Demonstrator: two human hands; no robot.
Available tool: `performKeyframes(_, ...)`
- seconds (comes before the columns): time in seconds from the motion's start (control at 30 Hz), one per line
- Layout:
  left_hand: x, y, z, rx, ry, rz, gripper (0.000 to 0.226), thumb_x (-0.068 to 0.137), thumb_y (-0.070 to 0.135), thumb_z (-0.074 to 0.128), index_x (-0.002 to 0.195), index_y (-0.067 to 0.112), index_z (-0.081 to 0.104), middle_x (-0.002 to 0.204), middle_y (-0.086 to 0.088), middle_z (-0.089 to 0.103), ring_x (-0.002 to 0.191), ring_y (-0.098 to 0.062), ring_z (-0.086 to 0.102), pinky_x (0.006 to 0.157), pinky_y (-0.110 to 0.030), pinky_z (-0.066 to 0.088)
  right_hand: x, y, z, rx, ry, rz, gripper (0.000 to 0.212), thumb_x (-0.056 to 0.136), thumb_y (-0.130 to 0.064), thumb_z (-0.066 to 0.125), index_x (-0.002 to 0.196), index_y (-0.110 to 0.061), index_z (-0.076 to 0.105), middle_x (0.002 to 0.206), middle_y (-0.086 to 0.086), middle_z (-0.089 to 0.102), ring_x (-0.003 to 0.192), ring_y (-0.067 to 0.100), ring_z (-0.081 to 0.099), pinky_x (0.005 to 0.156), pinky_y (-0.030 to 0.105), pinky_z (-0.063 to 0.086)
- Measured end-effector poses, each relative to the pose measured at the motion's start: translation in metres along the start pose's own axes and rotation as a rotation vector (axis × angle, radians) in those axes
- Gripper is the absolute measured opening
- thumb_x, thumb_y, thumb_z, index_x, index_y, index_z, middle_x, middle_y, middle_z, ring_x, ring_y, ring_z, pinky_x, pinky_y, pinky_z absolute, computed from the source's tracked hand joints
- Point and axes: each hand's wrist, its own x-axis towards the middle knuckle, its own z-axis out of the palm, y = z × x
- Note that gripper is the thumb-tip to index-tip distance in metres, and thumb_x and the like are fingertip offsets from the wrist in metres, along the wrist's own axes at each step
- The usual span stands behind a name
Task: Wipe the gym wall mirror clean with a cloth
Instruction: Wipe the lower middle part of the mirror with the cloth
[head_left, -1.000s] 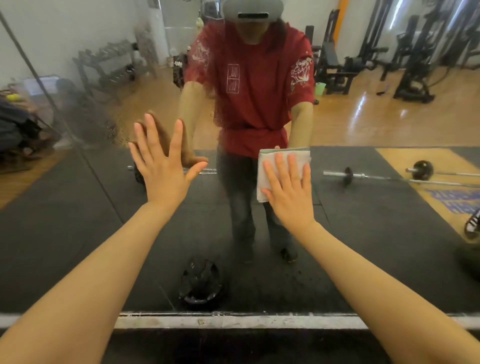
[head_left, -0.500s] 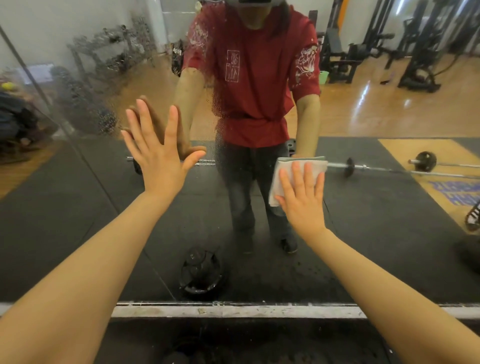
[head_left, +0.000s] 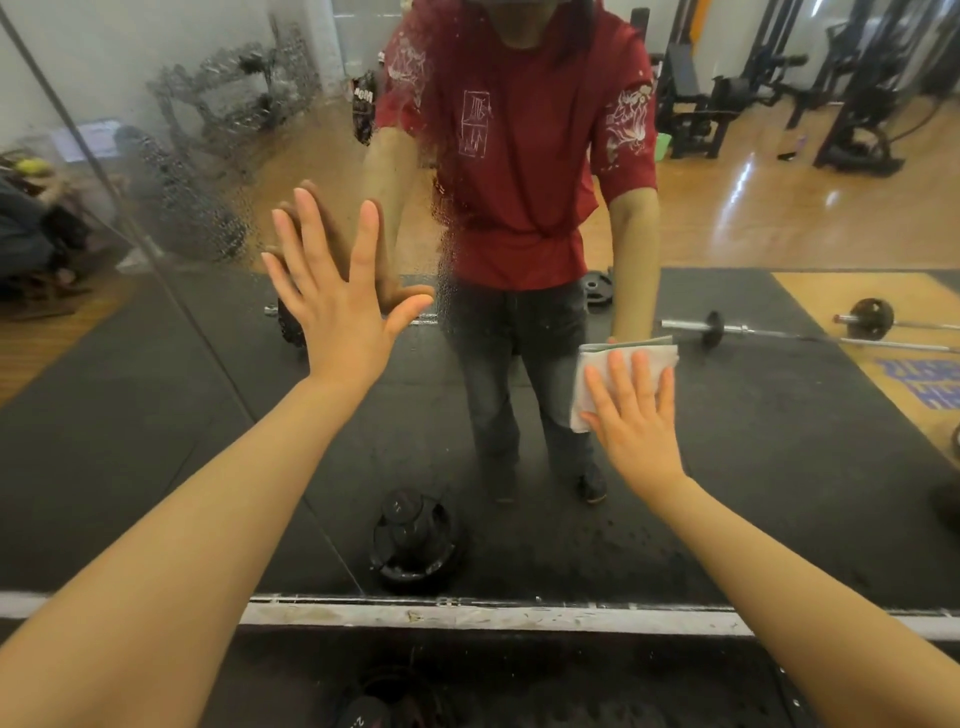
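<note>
Cloth (head_left: 626, 364) – lower part hidden under right hand (head_left: 636, 421), full outline cannot tell.
Mirror (head_left: 779, 467) – cut off at top, left, right picture edges; only bottom edge visible.
Water droplets (head_left: 218, 156) blur reflection across mirror's upper left.
Reflected person (head_left: 519, 156) – cut at top picture edge.
Weight plate (head_left: 363, 719) – cut by bottom picture edge.
Both forearms run out at 2 lower corners.
</note>
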Motion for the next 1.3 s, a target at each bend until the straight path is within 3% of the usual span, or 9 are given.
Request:
performKeyframes(0.1, 0.000, -0.002, 0.001, 0.001, 0.005, 0.003, 0.090, 0.084, 0.077, 0.049, 0.152, 0.027, 0.016, 0.153, -0.041, 0.016, 0.142, -0.059, 0.012, 0.112, -0.070, 0.007, 0.019, -0.040, 0.004, -0.019, 0.001, -0.064, 0.122, 0.068, -0.022, 0.089, 0.158, -0.014, 0.007, 0.157, 0.016, 0.010, 0.150, 0.040, 0.000, 0.118, 0.061, -0.003)
performKeyframes(0.23, 0.000, -0.003, 0.003, -0.002, 0.010, 0.008, 0.090, 0.084, 0.078, 0.045, 0.152, 0.026, 0.017, 0.152, -0.042, 0.017, 0.141, -0.058, 0.012, 0.112, -0.070, 0.007, 0.035, -0.048, -0.001, -0.038, 0.006, -0.084, 0.120, 0.072, -0.028, 0.085, 0.158, -0.012, 0.003, 0.158, 0.015, 0.013, 0.145, 0.037, 0.012, 0.118, 0.059, -0.001)
performKeyframes(0.4, 0.001, -0.003, 0.003, -0.011, 0.016, 0.009, 0.088, 0.084, 0.076, 0.048, 0.151, 0.026, 0.019, 0.152, -0.042, 0.018, 0.141, -0.059, 0.013, 0.111, -0.071, 0.008, 0.104, -0.028, -0.038, 0.063, 0.159, 0.084, 0.079, 0.093, -0.038, 0.053, 0.157, -0.013, 0.013, 0.154, 0.018, 0.020, 0.144, 0.040, 0.012, 0.119, 0.055, -0.002)
performKeyframes(0.5, 0.000, -0.002, 0.001, -0.013, 0.011, 0.007, 0.087, 0.085, 0.077, 0.047, 0.151, 0.027, 0.019, 0.153, -0.041, 0.017, 0.142, -0.058, 0.012, 0.112, -0.070, 0.008, 0.121, -0.032, -0.046, 0.107, 0.151, 0.172, 0.068, 0.096, -0.039, 0.049, 0.153, -0.014, 0.023, 0.155, 0.018, 0.016, 0.144, 0.040, 0.010, 0.118, 0.055, -0.002)
performKeyframes(0.77, 0.000, -0.002, 0.000, -0.021, 0.006, 0.007, 0.087, 0.085, 0.075, 0.049, 0.152, 0.029, 0.017, 0.154, -0.039, 0.017, 0.142, -0.058, 0.013, 0.112, -0.070, 0.007, 0.066, -0.057, -0.014, -0.029, 0.036, -0.099, 0.084, 0.086, -0.036, 0.070, 0.154, -0.014, 0.024, 0.158, 0.014, 0.007, 0.146, 0.036, 0.007, 0.119, 0.057, 0.000)
performKeyframes(1.0, 0.001, -0.003, 0.003, -0.016, 0.020, 0.009, 0.088, 0.084, 0.077, 0.044, 0.152, 0.028, 0.017, 0.154, -0.039, 0.018, 0.142, -0.058, 0.014, 0.111, -0.072, 0.009, 0.018, 0.007, -0.012, -0.048, 0.037, -0.052, 0.083, 0.092, -0.035, 0.051, 0.159, -0.016, 0.005, 0.157, 0.015, 0.016, 0.152, 0.033, -0.006, 0.119, 0.056, 0.003)
performKeyframes(1.1, 0.000, -0.003, 0.003, -0.006, 0.025, 0.012, 0.089, 0.084, 0.077, 0.046, 0.152, 0.028, 0.018, 0.154, -0.038, 0.019, 0.142, -0.058, 0.015, 0.111, -0.071, 0.010, 0.020, -0.007, -0.011, -0.005, 0.035, 0.009, 0.087, 0.090, -0.031, 0.057, 0.159, -0.017, 0.004, 0.157, 0.015, 0.014, 0.152, 0.034, -0.008, 0.118, 0.058, 0.003)
performKeyframes(1.2, -0.002, -0.005, 0.002, 0.013, 0.010, 0.002, 0.092, 0.082, 0.074, 0.053, 0.153, 0.028, 0.017, 0.155, -0.037, 0.018, 0.143, -0.056, 0.014, 0.112, -0.071, 0.011, 0.041, -0.037, -0.009, -0.008, 0.010, -0.119, 0.093, 0.081, -0.017, 0.067, 0.156, -0.017, 0.013, 0.157, 0.014, 0.014, 0.151, 0.034, -0.001, 0.118, 0.058, -0.002)
performKeyframes(1.3, 0.000, -0.002, -0.002, 0.019, -0.018, -0.013, 0.090, 0.083, 0.072, 0.050, 0.154, 0.028, 0.016, 0.157, -0.035, 0.015, 0.144, -0.054, 0.011, 0.113, -0.070, 0.011, 0.069, -0.066, -0.014, 0.001, 0.006, -0.267, 0.076, 0.084, -0.007, 0.041, 0.155, -0.014, 0.014, 0.158, 0.010, 0.021, 0.147, 0.034, 0.008, 0.119, 0.057, -0.002)
